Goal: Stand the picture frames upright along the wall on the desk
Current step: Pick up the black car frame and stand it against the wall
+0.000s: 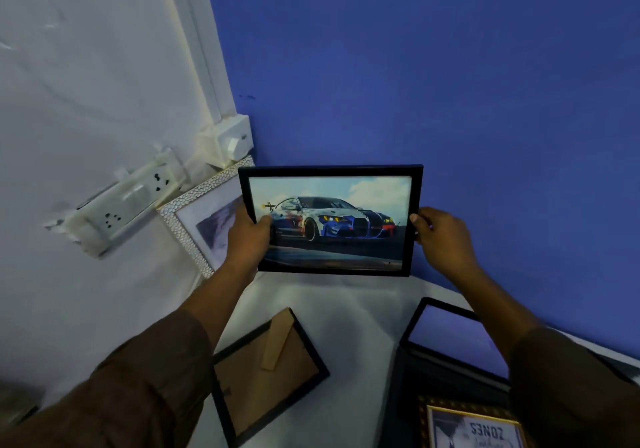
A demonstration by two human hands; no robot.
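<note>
From the head camera, the left hand (247,236) and right hand (441,236) are each pinching a side edge of the black car-picture frame (332,221), holding it upright before the blue wall (433,67), above the white counter (346,312). A silver frame (194,219) is leaning in the corner; a face-down frame (263,368) is lying on the counter.

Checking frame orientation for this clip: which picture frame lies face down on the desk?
The black frame nearest the left sleeve: its brown backing board and folded stand face up. The car frame is held upright; the others show their fronts.
</note>
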